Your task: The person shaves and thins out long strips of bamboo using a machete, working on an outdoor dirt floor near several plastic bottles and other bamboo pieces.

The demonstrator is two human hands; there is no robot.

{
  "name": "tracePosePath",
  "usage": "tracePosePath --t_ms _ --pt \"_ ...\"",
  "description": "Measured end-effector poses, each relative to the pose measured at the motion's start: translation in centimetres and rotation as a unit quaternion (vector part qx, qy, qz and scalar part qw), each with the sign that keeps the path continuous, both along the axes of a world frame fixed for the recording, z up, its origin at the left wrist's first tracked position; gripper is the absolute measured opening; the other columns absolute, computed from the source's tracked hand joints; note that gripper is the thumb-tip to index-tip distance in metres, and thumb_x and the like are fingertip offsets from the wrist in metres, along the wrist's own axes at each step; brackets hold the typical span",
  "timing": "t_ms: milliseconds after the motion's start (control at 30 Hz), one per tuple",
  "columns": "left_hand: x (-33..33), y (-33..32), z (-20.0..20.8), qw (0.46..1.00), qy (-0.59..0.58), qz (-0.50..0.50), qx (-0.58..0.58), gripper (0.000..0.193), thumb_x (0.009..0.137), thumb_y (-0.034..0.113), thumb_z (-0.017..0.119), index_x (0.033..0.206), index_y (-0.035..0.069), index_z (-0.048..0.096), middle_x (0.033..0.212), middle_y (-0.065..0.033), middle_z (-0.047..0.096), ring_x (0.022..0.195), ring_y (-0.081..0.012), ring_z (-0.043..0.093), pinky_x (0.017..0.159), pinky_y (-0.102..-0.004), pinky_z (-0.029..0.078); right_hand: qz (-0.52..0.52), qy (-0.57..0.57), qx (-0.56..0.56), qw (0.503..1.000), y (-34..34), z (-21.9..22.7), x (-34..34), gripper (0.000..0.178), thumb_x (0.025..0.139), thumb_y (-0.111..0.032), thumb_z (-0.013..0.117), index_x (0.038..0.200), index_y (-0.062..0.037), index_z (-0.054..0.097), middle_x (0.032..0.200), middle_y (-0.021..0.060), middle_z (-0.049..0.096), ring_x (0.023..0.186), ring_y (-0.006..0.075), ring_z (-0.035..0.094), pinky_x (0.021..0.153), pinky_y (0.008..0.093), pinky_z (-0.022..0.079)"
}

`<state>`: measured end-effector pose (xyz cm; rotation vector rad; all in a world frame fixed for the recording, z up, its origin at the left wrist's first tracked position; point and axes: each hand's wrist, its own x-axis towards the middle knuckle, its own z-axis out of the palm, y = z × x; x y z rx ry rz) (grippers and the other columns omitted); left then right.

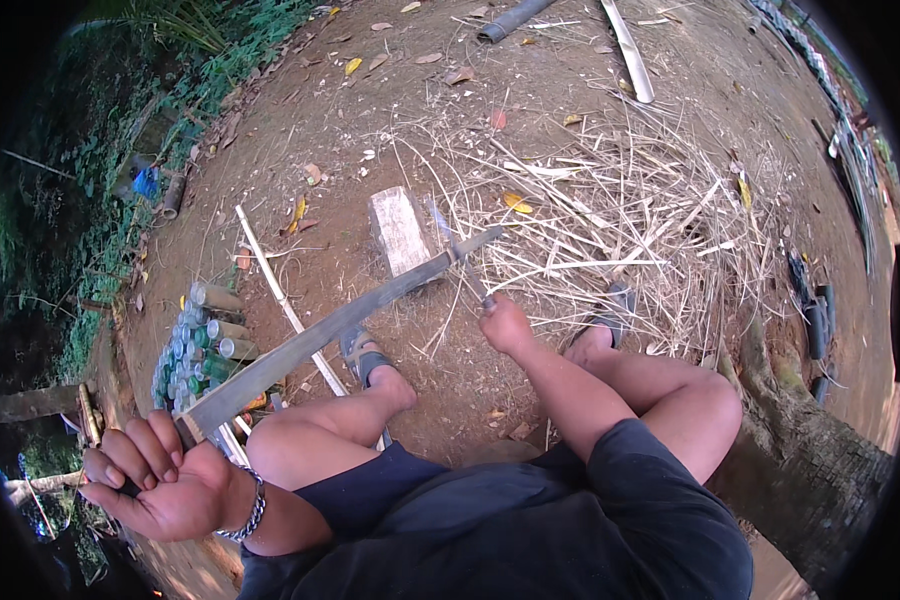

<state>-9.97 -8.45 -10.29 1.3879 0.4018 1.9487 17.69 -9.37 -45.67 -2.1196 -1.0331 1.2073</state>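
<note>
My left hand, a chain bracelet at its wrist, is closed around the dark handle of a machete. The long grey blade slants up and away to the right across my lap. In my right hand is the short handle of a small knife; the fingers are wrapped round it. Its thin blade points up and crosses the machete near the far tip; whether the two blades touch I cannot tell. Just beyond the machete, a pale rectangular block lies on the dirt.
Thin pale strips lie heaped beyond my right foot. Glass bottles are stacked at the left, near a long pale stick. A dark pipe and a split pale pole lie far off. A tree trunk stands close on the right.
</note>
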Motion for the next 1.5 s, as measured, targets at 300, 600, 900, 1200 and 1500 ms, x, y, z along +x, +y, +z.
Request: tracePosePath --t_ms 300,600,900,1200,1500 --pt "-1.2 1.0 0.1 0.997 0.003 -0.076 0.02 0.028 0.098 0.029 0.05 0.077 0.012 0.043 0.059 0.0039 0.033 0.048 -0.0061 0.028 0.047 -0.0225 0.022 0.017 0.027 0.117 0.993 1.3 -1.1 -2.5 0.026 0.081 -0.015 0.057 0.102 -0.001 0.057 0.078 0.0207 0.063 0.074 0.0377 0.063 0.072 0.0446 0.05" --pt "-2.1 1.3 -0.9 0.998 -0.028 0.058 -0.017 0.029 0.1 0.027 0.046 0.076 0.012 0.042 0.059 0.0041 0.029 0.048 -0.0062 0.025 0.046 -0.0229 0.021 0.028 0.001 0.074 0.997 3.8 -1.0 -2.6 0.036 0.079 -0.018 0.061 0.113 -0.0065 0.057 0.089 0.0229 0.066 0.084 0.0399 0.065 0.077 0.0471 0.052" --pt "-3.1 1.1 -1.7 0.994 -0.035 0.106 -0.014 0.029 0.103 0.027 0.041 0.078 0.011 0.042 0.058 0.0039 0.028 0.047 -0.0055 0.024 0.044 -0.0208 0.021 -0.034 -0.02 0.071 0.997 3.8 -1.0 -3.7 0.025 0.08 -0.014 0.059 0.102 -0.0023 0.056 0.087 0.0233 0.064 0.084 0.0416 0.063 0.076 0.0483 0.05" --pt "-1.9 1.5 -1.5 0.971 -0.088 0.212 -0.065 0.032 0.102 0.027 0.045 0.075 0.011 0.039 0.061 0.0036 0.025 0.051 -0.0062 0.023 0.046 -0.0224 0.02 -0.04 0.005 0.127 0.991 2.7 0.5 -7.0 0.035 0.079 -0.015 0.061 0.112 -0.0031 0.057 0.088 0.0239 0.065 0.084 0.0405 0.064 0.077 0.0464 0.051" --pt "-2.0 0.6 -1.5 0.97 -0.087 0.218 -0.064 0.033 0.102 0.027 0.047 0.075 0.014 0.034 0.06 0.0037 0.025 0.05 -0.0063 0.022 0.046 -0.0224 0.02 0.009 0.028 0.134 0.99 1.6 0.4 -7.3 0.027 0.081 -0.017 0.059 0.105 -0.0037 0.057 0.086 0.0218 0.066 0.084 0.0412 0.064 0.077 0.0481 0.049"
